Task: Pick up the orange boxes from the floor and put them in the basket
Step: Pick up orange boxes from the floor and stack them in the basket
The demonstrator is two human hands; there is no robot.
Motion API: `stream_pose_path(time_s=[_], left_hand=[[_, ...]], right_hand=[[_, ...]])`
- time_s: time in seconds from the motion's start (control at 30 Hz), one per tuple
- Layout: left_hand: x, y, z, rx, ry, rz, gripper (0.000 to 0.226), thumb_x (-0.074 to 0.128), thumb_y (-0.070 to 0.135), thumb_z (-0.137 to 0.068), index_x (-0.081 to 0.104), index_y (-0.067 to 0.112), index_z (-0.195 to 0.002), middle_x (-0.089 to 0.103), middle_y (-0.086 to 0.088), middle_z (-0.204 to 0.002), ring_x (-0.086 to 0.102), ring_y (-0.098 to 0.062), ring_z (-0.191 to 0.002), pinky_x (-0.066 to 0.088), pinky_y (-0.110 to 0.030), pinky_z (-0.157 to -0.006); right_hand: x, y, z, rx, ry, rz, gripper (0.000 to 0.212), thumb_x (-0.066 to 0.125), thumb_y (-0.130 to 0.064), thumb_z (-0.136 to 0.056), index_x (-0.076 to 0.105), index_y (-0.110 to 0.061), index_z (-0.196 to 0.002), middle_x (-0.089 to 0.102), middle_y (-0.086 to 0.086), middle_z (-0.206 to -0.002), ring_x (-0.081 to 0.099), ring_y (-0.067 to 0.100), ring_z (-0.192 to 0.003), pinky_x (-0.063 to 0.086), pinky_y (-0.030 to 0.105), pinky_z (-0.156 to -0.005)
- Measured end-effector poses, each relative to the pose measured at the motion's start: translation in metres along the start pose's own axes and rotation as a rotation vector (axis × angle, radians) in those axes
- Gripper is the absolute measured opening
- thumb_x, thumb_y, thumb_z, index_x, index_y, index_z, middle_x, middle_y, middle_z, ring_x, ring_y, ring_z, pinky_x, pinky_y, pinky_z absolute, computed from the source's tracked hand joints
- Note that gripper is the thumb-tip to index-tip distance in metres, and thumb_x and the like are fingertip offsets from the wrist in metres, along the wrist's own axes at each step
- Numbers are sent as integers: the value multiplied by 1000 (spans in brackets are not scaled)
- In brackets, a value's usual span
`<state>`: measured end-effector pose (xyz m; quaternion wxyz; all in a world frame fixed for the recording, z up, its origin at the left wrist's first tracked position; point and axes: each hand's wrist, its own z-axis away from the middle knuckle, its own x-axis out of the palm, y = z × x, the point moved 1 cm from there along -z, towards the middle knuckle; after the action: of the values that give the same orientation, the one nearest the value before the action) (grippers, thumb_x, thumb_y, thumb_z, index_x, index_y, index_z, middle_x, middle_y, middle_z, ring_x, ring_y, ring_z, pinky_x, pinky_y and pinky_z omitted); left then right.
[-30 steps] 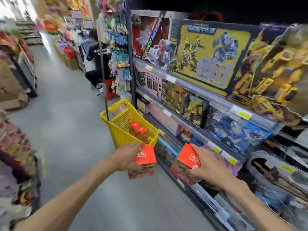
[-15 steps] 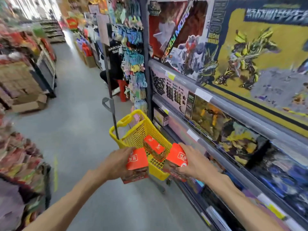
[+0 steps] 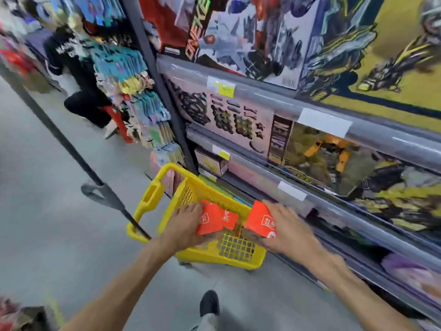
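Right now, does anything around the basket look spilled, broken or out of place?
Nothing stands out. Both hands, left and right, each hold an orange box over the yellow basket, which stands upright beside the shelves.

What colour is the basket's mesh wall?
Yellow, same as the basket rim and handles; clearest in the head view.

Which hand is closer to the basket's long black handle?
Left. The left hand grips an orange box over the yellow basket, on the side where the black handle rises. The right hand holds its box at the far side, by the shelves.
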<state>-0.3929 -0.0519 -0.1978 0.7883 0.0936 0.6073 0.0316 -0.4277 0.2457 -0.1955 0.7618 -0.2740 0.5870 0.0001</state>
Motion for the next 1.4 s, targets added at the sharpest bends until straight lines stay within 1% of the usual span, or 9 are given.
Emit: stream_pose_path(time_s=[0.1, 0.23, 0.33, 0.53, 0.73, 0.87, 1.0, 1.2, 1.4], left_hand=[[37, -35, -51, 59, -83, -54, 105, 67, 74, -65, 30, 18, -146, 45, -4, -142, 42, -31, -130, 31, -49, -106], [88, -69, -96, 125, -129, -123, 101, 78, 61, -66, 35, 13, -143, 50, -7, -137, 47, -32, -127, 31, -50, -103], [129, -88, -120, 137, -230, -145, 97, 82, 41, -65, 34, 9, -143, 48, -8, -140, 44, -32, -129, 30, -48, -105], [224, -128, -158, 174, -256, -189, 97, 88, 28, -36, 45, 12, -121, 62, -8, -114, 61, -31, -104, 49, -47, -90], [284, -146, -179, 162, -249, -266, 91, 85, 17, -46, 47, 11, -129, 60, -8, -117, 59, -32, -104, 48, -48, -92], [305, -158, -185, 101, -253, -319, 81, 80, 9, -59, 48, 11, -133, 55, -9, -122, 54, -31, -112, 41, -49, -104], [317, -169, -188, 22, -224, -306, 76, 81, 5, -47, 52, 10, -117, 55, -10, -107, 54, -33, -99, 45, -49, -92], [311, -163, -191, 67, -186, -285, 77, 71, -3, -61, 46, 10, -133, 52, -10, -120, 51, -32, -108, 43, -46, -91], [310, -172, -192, -51, -160, -203, 73, 69, 0, -73, 38, 15, -137, 44, -12, -127, 45, -32, -113, 47, -48, -92]], right_hand=[[34, 2, -20, 118, 12, -22, 103, 69, -71, -71, 15, -35, -152, 42, -9, -141, 43, 24, -123, 45, 46, -99], [77, 6, -46, 204, -24, -37, 104, 64, -75, -72, 13, -34, -153, 40, -6, -143, 39, 26, -126, 42, 49, -102], [113, 12, -68, 213, -73, 2, 101, 67, -65, -76, 8, -33, -153, 38, -4, -144, 36, 27, -129, 38, 47, -107], [192, 32, -108, 186, -138, 19, 100, 65, -59, -79, 5, -34, -155, 31, -7, -150, 29, 25, -135, 34, 44, -109], [257, 39, -131, 143, -205, 13, 103, 70, -54, -77, 5, -35, -155, 31, -8, -153, 30, 23, -135, 30, 42, -112], [291, 41, -139, 93, -210, 51, 102, 77, -45, -71, 21, -28, -154, 43, -5, -145, 40, 24, -128, 34, 44, -108], [315, 37, -147, 61, -207, 56, 104, 80, -37, -65, 20, -27, -150, 46, -3, -142, 43, 25, -125, 36, 46, -108], [337, 25, -163, 69, -184, 74, 109, 87, -37, -61, 24, -23, -149, 48, -3, -139, 42, 22, -122, 38, 45, -105], [359, 12, -182, 33, -191, 103, 110, 87, -38, -63, 24, -19, -150, 46, -1, -139, 40, 23, -123, 38, 43, -102]])
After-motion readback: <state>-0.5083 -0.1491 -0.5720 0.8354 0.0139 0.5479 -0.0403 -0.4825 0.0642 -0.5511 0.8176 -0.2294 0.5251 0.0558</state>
